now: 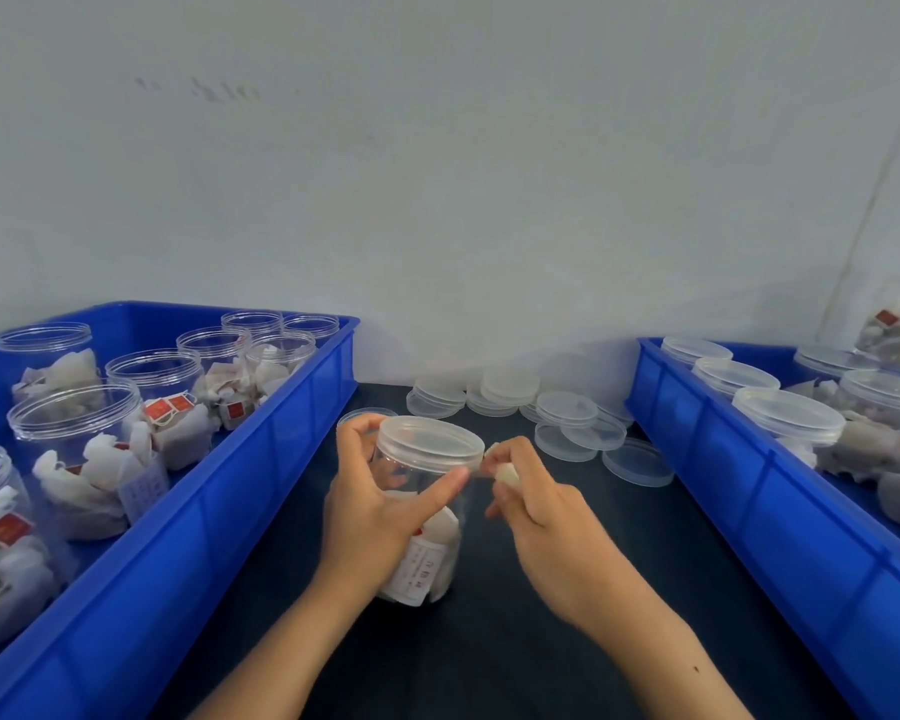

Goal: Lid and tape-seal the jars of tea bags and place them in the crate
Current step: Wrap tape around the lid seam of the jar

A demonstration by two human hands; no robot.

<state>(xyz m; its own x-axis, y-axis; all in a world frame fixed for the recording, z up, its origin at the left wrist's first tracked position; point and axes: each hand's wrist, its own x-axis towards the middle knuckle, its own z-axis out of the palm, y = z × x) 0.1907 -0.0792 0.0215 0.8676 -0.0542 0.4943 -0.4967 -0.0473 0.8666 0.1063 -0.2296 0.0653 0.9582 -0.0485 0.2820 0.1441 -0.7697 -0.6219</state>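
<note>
I had the lidded jar (421, 504) upright at table (489, 657) centre, left hand (372, 504) wrapped round it w/ thumb pressed under the lid (430, 443). Right hand (533, 504) at 3 o'clock pinched a small pale tape piece (505, 472). Loose lids (567, 415) at 12, blue crates at 9 (230, 506) & 3 (780, 491)

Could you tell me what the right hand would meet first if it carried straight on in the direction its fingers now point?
Most likely the jar itself: the right hand points left and slightly up toward the rim under the lid, almost touching it. The left hand thumb lies there too, so depth leaves some doubt.
</note>
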